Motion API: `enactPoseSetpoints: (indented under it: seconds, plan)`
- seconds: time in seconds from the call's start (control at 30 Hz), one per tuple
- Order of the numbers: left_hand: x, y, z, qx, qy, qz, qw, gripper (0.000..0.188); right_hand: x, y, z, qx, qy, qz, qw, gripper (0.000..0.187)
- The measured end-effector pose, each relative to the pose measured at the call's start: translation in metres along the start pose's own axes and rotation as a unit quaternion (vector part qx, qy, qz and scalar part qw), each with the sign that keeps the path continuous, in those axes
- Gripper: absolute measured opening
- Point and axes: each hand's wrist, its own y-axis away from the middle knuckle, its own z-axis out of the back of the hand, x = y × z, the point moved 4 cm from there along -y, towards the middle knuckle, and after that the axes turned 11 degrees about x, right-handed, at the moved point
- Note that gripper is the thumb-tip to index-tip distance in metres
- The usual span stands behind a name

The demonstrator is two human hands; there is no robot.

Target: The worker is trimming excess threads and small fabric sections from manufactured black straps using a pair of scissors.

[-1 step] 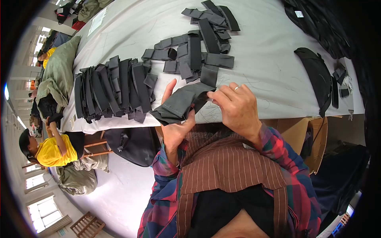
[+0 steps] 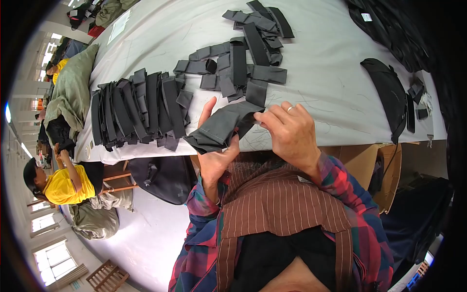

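Note:
Just above the table's near edge I hold a dark grey sewn fabric piece point(image 2: 221, 127), folded over and bent. My left hand point(image 2: 217, 163) grips it from below, thumb in front and a finger raised behind. Thumb and fingertips of my right hand point(image 2: 292, 131), which wears a ring, pinch at its right edge; any thread there is too small to make out. Just beyond lies a loose pile of similar dark strips point(image 2: 238, 63). To the left, a tight row of such strips point(image 2: 131, 109) stands stacked side by side.
A pale cloth covers the table point(image 2: 321, 78), with loose threads on it. A black curved fabric piece point(image 2: 386, 90) and black material point(image 2: 389, 29) lie at the right. Below the table are a cardboard box point(image 2: 389, 180) and a black bag point(image 2: 163, 177). A person in yellow point(image 2: 73, 185) works at left.

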Motion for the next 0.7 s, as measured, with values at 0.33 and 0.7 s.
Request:
enactPoseSetpoints:
  seconds: [0.33, 0.7]
  plan:
    - [0.002, 0.001, -0.004, 0.021, 0.034, 0.023, 0.999, 0.082, -0.011, -0.002, -0.001, 0.024, -0.076, 0.032, 0.996, 0.014]
    - [0.011, 0.005, -0.002, 0.04, 0.135, 0.003, 0.99, 0.081, -0.031, 0.003, -0.014, 0.055, -0.242, 0.049, 0.967, 0.016]
